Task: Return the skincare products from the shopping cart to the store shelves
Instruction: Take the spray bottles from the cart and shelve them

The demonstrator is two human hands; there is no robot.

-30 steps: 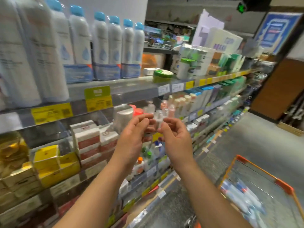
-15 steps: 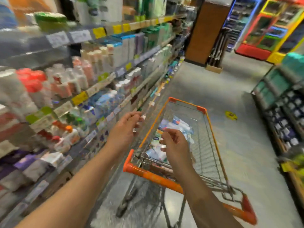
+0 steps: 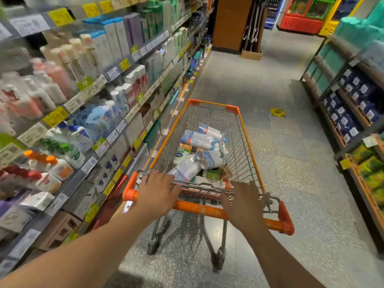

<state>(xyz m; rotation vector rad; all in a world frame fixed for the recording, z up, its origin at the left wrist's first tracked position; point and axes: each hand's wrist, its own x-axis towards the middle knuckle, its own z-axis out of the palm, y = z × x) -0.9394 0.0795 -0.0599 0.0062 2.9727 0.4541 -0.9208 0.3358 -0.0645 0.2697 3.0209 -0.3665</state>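
An orange-framed wire shopping cart (image 3: pixel 214 104) stands in the aisle in front of me. Inside lie several white-and-blue skincare bottles (image 3: pixel 199 139), a few more (image 3: pixel 187 169) nearer the handle, and some boxes under them. My left hand (image 3: pixel 158 192) lies over the left end of the orange handle (image 3: pixel 199 209), fingers spread forward and not wrapped around it. My right hand (image 3: pixel 243 204) hovers over the handle's right half, fingers apart and holding nothing. The skincare shelves (image 3: pixel 93 121) run along my left, full of bottles, tubes and boxes.
A second shelf unit (image 3: pixel 349 113) with dark blue packs and green packets lines the right side. A yellow sticker (image 3: pixel 277 112) lies on the grey floor ahead. A brown pillar (image 3: pixel 230 23) and a red-and-yellow cooler (image 3: pixel 301 15) stand at the aisle's far end.
My view has swung from the shelf to the cart. Both hands left the small bottles at the shelf, came down empty, and now sit at the cart handle.
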